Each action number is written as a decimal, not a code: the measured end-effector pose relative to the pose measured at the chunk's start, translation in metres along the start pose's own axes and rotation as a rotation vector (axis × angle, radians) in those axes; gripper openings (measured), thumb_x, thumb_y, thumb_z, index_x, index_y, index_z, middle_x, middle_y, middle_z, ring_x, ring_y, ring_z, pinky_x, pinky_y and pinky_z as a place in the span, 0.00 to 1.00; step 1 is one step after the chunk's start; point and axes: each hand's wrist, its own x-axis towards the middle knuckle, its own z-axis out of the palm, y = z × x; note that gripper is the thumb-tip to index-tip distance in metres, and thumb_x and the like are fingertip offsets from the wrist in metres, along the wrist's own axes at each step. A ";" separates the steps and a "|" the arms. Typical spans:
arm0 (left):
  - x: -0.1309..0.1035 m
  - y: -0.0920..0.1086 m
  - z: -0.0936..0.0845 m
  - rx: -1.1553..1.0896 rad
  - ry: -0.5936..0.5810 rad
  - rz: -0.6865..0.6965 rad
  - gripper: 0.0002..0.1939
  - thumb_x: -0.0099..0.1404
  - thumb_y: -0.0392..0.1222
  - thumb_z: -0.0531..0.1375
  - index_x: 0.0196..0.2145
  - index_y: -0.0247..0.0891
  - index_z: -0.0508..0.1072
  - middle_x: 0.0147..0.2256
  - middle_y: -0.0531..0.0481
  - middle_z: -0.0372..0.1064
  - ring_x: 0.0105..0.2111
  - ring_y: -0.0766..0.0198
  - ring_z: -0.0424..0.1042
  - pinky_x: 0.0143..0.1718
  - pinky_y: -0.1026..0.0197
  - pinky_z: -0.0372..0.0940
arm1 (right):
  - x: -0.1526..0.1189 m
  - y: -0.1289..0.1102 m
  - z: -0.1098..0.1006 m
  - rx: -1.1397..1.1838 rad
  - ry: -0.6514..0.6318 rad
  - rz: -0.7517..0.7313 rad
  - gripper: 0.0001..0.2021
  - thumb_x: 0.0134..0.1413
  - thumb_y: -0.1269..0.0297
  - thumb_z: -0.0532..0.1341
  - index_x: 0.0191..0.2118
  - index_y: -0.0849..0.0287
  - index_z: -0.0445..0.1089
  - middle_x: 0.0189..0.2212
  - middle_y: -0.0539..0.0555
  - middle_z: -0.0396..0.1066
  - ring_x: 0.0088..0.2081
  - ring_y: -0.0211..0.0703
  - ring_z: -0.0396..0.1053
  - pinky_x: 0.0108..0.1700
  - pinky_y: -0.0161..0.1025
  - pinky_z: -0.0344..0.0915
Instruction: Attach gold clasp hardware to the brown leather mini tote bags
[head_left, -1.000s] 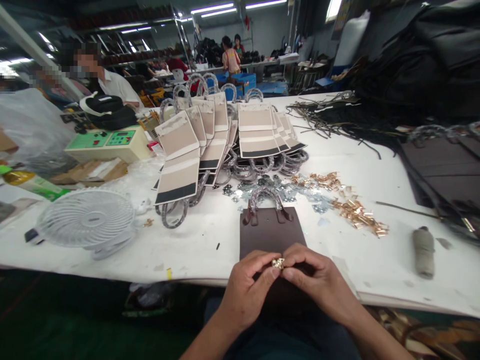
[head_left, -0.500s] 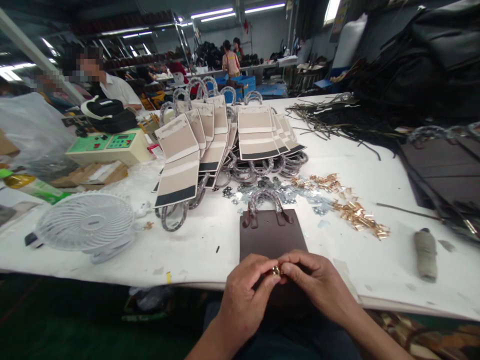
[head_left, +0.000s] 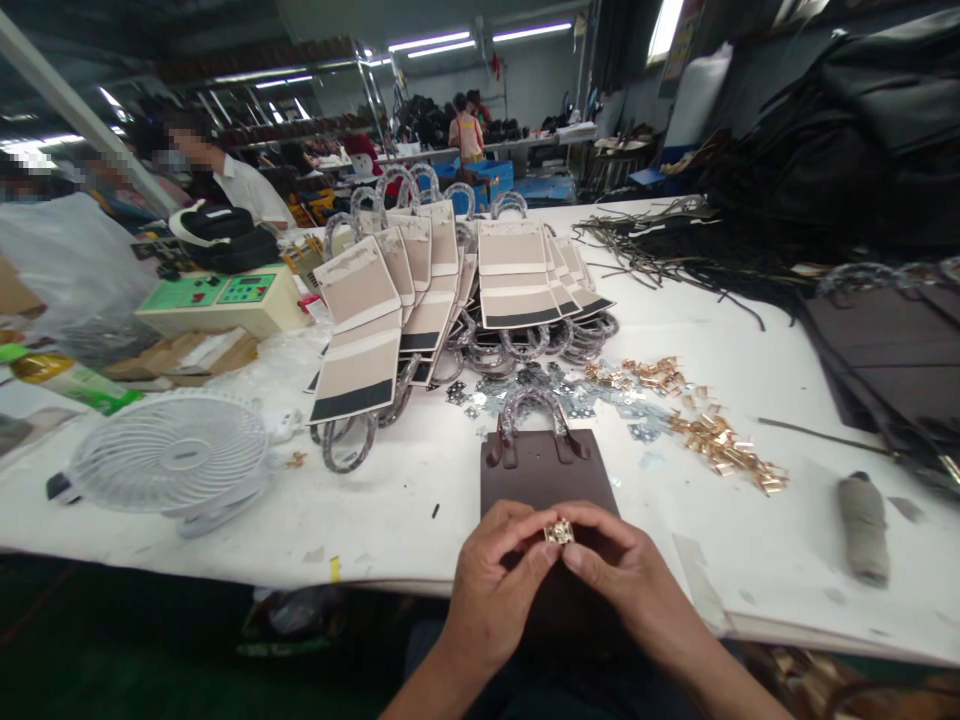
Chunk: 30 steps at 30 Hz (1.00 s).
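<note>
Between the fingertips of both hands is a small gold metal clasp piece (head_left: 559,533). My left hand (head_left: 499,570) pinches it from the left, thumb below and index finger above. My right hand (head_left: 626,565) pinches its other side the same way. Under the hands lies a dark brown bag panel (head_left: 540,470), overhanging the table's front edge toward me. Its arched handle (head_left: 534,405), wrapped in clear plastic, points away from me. Beyond it are scattered thin silver plates (head_left: 510,388) and a loose heap of gold metal fittings (head_left: 724,445).
Beige bag panels with wrapped handles (head_left: 360,320) are stacked at the table's middle. A white fan (head_left: 176,450) lies on the left, before a green-topped machine (head_left: 225,295). A grey wrapped roll (head_left: 862,528) and black strips (head_left: 675,235) are on the right. People work farther back.
The gold piece has been turned between my fingers, so a broader patterned face now shows. My hands stay over the brown panel. The view has shifted slightly.
</note>
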 end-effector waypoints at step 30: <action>0.073 -0.024 -0.033 -0.740 -0.171 -0.511 0.22 0.57 0.42 0.73 0.47 0.32 0.77 0.43 0.38 0.80 0.42 0.50 0.79 0.50 0.49 0.71 | 0.017 0.024 -0.006 0.027 0.168 0.082 0.23 0.51 0.45 0.71 0.47 0.57 0.78 0.40 0.56 0.82 0.41 0.48 0.78 0.46 0.43 0.73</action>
